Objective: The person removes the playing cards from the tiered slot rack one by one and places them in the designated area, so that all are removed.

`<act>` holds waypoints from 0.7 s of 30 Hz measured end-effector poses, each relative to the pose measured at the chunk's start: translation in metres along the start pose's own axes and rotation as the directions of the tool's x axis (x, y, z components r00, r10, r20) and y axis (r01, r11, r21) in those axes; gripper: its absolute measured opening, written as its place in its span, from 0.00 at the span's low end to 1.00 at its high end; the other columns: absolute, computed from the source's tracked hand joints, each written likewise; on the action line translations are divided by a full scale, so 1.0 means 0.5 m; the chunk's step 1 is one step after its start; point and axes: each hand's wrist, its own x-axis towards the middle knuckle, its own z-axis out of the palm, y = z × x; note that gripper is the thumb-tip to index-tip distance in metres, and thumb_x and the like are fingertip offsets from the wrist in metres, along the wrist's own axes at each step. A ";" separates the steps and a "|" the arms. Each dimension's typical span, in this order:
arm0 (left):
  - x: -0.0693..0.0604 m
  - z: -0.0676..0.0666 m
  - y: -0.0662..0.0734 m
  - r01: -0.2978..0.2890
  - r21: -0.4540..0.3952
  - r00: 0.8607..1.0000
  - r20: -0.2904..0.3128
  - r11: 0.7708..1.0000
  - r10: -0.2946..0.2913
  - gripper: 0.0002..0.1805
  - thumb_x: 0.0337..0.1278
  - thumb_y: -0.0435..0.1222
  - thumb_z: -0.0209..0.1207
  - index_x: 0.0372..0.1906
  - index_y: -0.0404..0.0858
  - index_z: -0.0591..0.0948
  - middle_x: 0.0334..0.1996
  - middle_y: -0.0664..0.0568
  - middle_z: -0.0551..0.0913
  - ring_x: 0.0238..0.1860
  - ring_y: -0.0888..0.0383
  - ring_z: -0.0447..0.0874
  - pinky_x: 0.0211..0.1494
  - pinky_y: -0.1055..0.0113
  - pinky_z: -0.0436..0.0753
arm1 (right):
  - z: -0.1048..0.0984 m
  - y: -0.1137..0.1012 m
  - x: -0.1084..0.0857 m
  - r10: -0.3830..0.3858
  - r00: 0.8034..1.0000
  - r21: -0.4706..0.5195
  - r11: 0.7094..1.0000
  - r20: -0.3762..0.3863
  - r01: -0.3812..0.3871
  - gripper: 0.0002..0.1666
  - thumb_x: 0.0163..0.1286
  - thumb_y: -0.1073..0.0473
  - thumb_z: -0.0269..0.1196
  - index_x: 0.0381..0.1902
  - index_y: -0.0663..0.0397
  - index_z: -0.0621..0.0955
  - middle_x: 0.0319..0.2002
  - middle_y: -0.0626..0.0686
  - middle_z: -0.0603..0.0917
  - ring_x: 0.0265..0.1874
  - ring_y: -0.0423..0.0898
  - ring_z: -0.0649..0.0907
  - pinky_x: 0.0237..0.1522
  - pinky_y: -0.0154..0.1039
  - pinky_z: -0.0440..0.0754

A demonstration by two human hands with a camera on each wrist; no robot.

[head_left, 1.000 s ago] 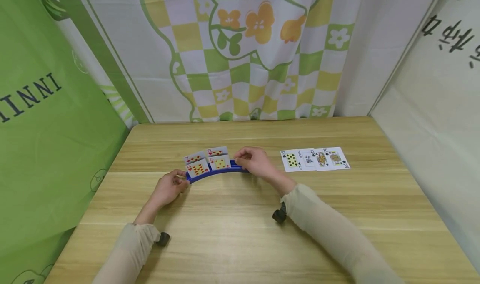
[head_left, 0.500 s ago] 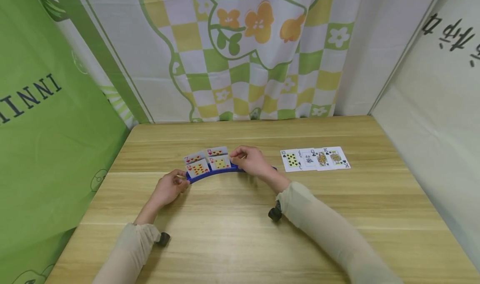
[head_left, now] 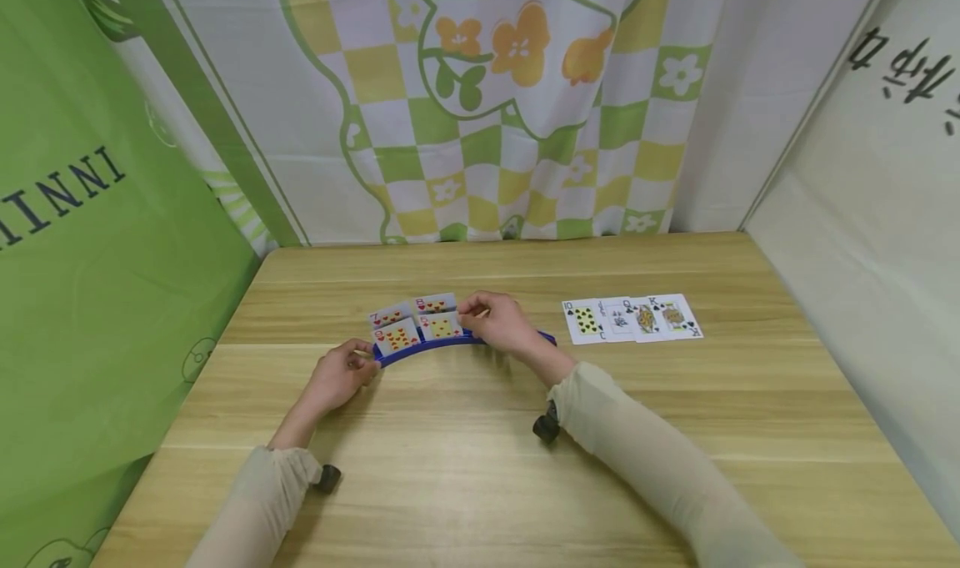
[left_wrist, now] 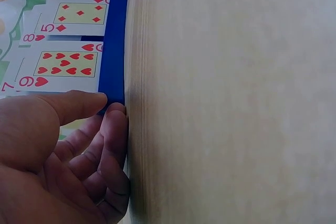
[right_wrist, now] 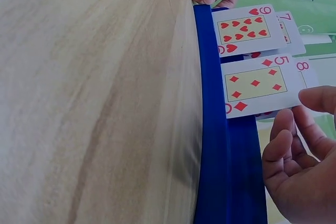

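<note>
A curved blue card holder (head_left: 465, 340) stands on the table with several playing cards upright in it. The nine of hearts (left_wrist: 65, 65) and the five of diamonds (right_wrist: 256, 83) are in front. Behind them show the seven (right_wrist: 286, 31) and the eight of hearts (head_left: 435, 303), partly covered. My left hand (head_left: 341, 376) grips the holder's left end between thumb and fingers. With thumb and index finger, my right hand (head_left: 504, 324) pinches the right upper corner of the five of diamonds; its other fingers curl loosely above the holder.
To the right, a row of overlapping face-up cards (head_left: 630, 319) lies on the wooden table (head_left: 465, 468): ten, jack, queen and king. A patterned curtain (head_left: 510, 168) hangs behind the table, with a green cloth (head_left: 112, 301) on the left and a pale one on the right.
My right hand has shifted left along the holder to the corner of the five of diamonds, uncovering the holder's right end. My left hand has stayed put.
</note>
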 end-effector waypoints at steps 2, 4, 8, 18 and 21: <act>0.000 0.000 0.000 0.002 0.001 1.000 -0.001 1.000 -0.002 0.19 0.65 0.37 0.61 0.56 0.32 0.76 0.37 0.42 0.87 0.28 0.60 0.81 0.33 0.66 0.76 | 0.001 0.000 0.000 -0.005 1.000 -0.014 1.000 0.002 0.005 0.09 0.71 0.56 0.63 0.46 0.52 0.83 0.42 0.53 0.84 0.37 0.50 0.84 0.40 0.46 0.85; 0.000 -0.001 0.001 0.002 0.001 1.000 -0.003 1.000 -0.002 0.18 0.65 0.37 0.61 0.56 0.32 0.76 0.37 0.42 0.87 0.28 0.60 0.81 0.34 0.66 0.76 | 0.002 0.000 0.000 -0.009 1.000 -0.028 1.000 0.004 0.009 0.08 0.71 0.56 0.63 0.44 0.51 0.83 0.42 0.53 0.84 0.36 0.50 0.85 0.38 0.42 0.84; -0.001 -0.001 0.003 -0.004 0.002 1.000 -0.002 1.000 0.004 0.18 0.65 0.37 0.61 0.56 0.32 0.76 0.37 0.42 0.87 0.28 0.60 0.81 0.34 0.66 0.76 | 0.002 -0.001 0.000 -0.013 1.000 -0.045 0.999 0.010 0.014 0.07 0.71 0.55 0.64 0.43 0.51 0.83 0.43 0.52 0.84 0.35 0.48 0.84 0.34 0.36 0.82; -0.002 -0.002 0.001 -0.003 -0.003 1.000 0.005 1.000 0.003 0.19 0.66 0.37 0.61 0.56 0.32 0.76 0.37 0.42 0.87 0.28 0.60 0.81 0.34 0.66 0.77 | 0.001 0.000 0.000 -0.013 1.000 -0.060 0.998 0.013 0.014 0.07 0.71 0.55 0.64 0.43 0.50 0.83 0.43 0.52 0.85 0.34 0.45 0.84 0.33 0.36 0.82; -0.001 -0.003 0.001 -0.001 -0.007 1.000 0.007 1.000 0.001 0.19 0.66 0.37 0.61 0.57 0.32 0.76 0.37 0.42 0.87 0.28 0.60 0.81 0.34 0.66 0.77 | 0.000 0.000 0.000 -0.009 1.000 -0.060 0.998 0.013 0.009 0.07 0.72 0.55 0.63 0.43 0.50 0.83 0.43 0.52 0.84 0.35 0.48 0.85 0.33 0.37 0.82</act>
